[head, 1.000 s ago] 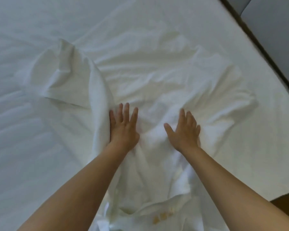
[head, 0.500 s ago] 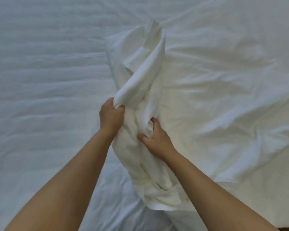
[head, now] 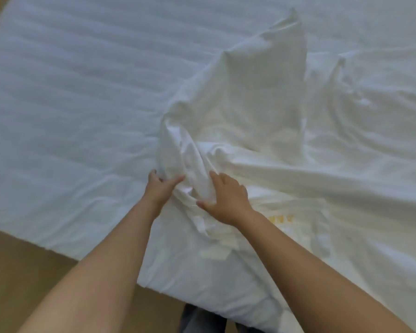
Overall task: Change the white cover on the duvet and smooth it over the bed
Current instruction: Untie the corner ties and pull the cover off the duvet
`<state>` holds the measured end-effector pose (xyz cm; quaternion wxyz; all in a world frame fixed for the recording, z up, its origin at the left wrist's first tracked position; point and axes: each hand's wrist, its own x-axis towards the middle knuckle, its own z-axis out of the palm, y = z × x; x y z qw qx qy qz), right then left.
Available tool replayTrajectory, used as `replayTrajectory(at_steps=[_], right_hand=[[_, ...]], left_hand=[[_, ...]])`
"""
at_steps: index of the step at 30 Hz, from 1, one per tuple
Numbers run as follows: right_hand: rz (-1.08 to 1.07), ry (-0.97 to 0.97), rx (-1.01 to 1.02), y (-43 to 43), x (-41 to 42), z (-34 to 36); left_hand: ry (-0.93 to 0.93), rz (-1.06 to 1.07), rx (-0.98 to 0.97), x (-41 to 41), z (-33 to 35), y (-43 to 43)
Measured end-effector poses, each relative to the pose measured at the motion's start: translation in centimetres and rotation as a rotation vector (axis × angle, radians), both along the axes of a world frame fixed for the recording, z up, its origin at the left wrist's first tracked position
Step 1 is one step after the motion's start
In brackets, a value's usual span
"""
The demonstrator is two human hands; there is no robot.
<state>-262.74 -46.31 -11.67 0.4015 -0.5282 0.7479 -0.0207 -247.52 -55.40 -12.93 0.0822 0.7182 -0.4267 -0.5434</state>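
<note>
Both bare arms (head: 120,248) reach forward, close together. The left grip (head: 162,188) pinches a fold of the white cover (head: 238,111) between thumb and fingers. The right grip (head: 226,200) sits just beside it, thumb out, fingers bent round the same fold.

Your creamy white cover (head: 255,111) lies crumpled over the right part of the duvet (head: 70,92), one fold peaked away from you. The duvet is paler, ribbed, spread flat to your left.
</note>
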Motion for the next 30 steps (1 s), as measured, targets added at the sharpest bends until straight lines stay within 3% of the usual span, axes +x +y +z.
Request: replayTrajectory(at_steps=[2,5,6,9,12,15,17,21,25,30], right_hand=[[0.079,0.123,0.005,2.2,-0.6,-1.0],[0.164,0.274,0.040,4.9,-1.9,-1.5],[0.175,0.300,0.058,5.7,-2.1,-1.5],[0.155,0.247,0.072,6.7,-1.9,-0.8],[0.106,0.108,0.017,5.6,-0.7,0.6],[0.217,0.000,0.064,3.9,1.9,1.6],[0.310,0.010,0.094,3.4,4.4,1.5],[0.152,0.016,0.039,2.0,7.7,1.2],[0.037,-0.160,0.052,0.8,9.5,0.9],[-0.179,-0.374,0.070,0.2,10.0,1.2]], left_hand=[[0.019,0.033,0.017,0.5,-2.0,3.6],[0.351,0.159,0.114,-2.2,-3.0,6.7],[0.382,0.156,0.115,-3.2,-2.9,7.5],[0.277,0.105,0.059,-4.8,-2.2,7.8],[0.212,0.173,-0.118,-2.7,-0.6,4.7],[0.114,0.349,-0.264,2.9,0.8,0.7],[0.034,0.305,-0.271,6.7,1.1,-0.4],[0.033,0.290,-0.117,9.1,1.0,1.2],[0.130,0.284,0.076,8.2,0.4,6.0],[0.273,0.573,0.241,8.6,-0.1,8.3]])
